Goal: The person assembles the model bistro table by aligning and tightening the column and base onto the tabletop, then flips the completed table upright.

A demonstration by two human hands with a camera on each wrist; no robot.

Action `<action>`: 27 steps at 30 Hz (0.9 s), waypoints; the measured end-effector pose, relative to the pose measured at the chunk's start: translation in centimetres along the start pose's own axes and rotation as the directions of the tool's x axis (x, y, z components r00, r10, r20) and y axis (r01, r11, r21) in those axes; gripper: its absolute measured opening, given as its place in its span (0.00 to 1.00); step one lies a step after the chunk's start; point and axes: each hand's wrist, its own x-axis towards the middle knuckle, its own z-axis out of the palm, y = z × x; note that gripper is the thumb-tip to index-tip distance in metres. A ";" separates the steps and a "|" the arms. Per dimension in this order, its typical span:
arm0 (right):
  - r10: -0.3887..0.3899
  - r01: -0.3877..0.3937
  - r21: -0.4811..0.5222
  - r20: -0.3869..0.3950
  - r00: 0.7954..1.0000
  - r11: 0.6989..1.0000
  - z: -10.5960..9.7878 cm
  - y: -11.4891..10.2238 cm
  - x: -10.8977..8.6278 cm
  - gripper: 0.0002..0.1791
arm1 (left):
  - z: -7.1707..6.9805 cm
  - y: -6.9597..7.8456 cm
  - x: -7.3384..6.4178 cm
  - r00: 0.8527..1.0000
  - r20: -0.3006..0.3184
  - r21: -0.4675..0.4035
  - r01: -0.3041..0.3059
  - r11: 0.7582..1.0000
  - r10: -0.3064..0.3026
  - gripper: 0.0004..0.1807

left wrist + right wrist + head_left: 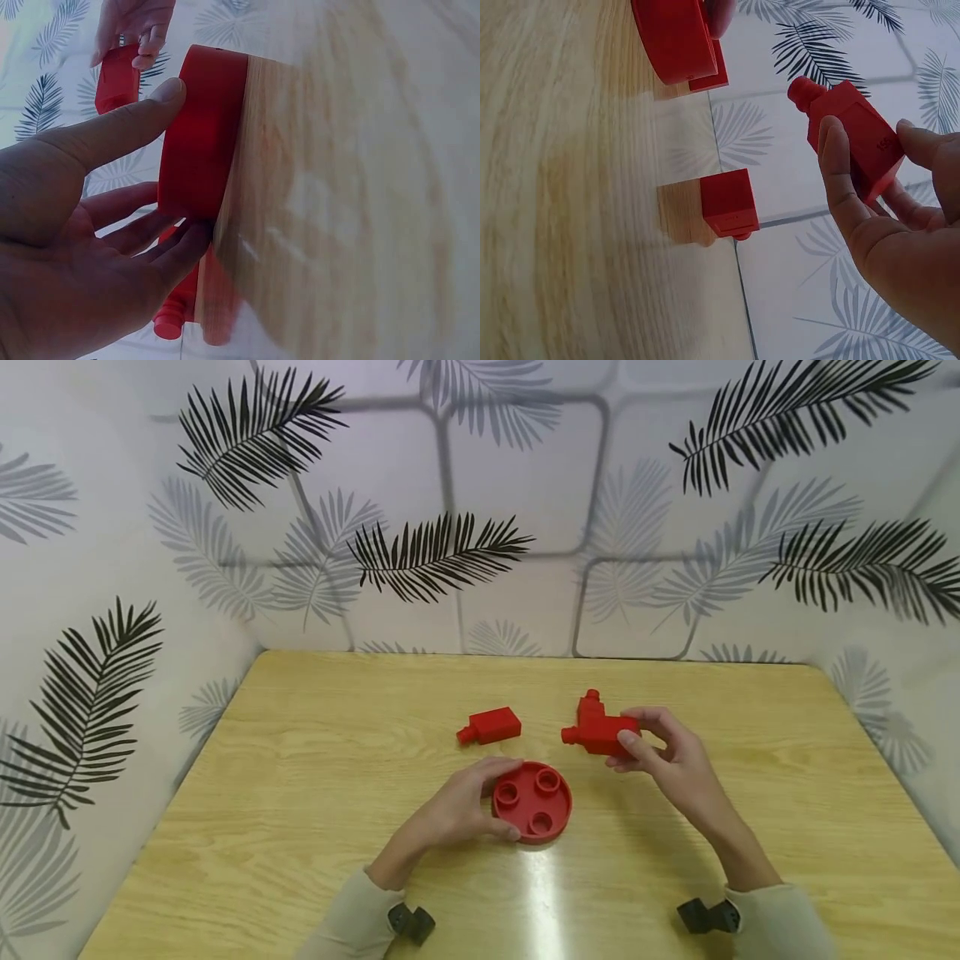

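A shallow round red tray (527,799) with a raised rim and three ring-shaped sockets lies on the table. My left hand (453,810) grips its left side, thumb at the near rim and fingers along the far rim. In my right hand (686,772), thumb and fingers hold a red square-bodied bottle-shaped piece (855,139) up off the table. Its narrow round neck points left in the head view. Behind it a second such piece (591,705) lies on the table, partly hidden by the held one. A third piece (497,725) lies beyond the tray, neck toward the left.
The light wooden table (315,735) ends at a back edge against a white cloth (517,602) printed with dark and grey leaves. That cloth also hangs at both sides. Dark wrist-camera mounts (411,923) sit at both sleeve cuffs.
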 end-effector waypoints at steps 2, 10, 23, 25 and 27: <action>-0.012 0.012 -0.003 0.032 0.999 1.000 0.4 0.2 -0.1 0.21 | -0.1 0.0 0.0 1.000 0.000 0.001 -0.003 1.000 0.003 0.47; -0.024 0.028 -0.041 0.107 0.994 0.999 1.8 0.4 -0.3 0.22 | -0.1 0.1 0.0 1.000 0.000 -0.012 -0.005 1.000 0.005 0.47; -0.075 0.100 -0.122 0.192 0.978 0.987 2.8 0.2 -0.7 0.26 | -0.1 0.2 0.1 1.000 -0.002 0.004 -0.007 1.000 0.007 0.47; -0.096 0.123 -0.129 0.193 0.976 0.984 2.9 0.1 -0.7 0.26 | -0.1 0.2 0.0 1.000 0.000 -0.002 0.000 1.000 0.000 0.47; -0.124 0.157 -0.169 0.189 0.974 0.973 3.1 -0.2 -0.7 0.25 | -0.1 0.2 0.0 1.000 -0.003 -0.005 0.003 1.000 -0.003 0.47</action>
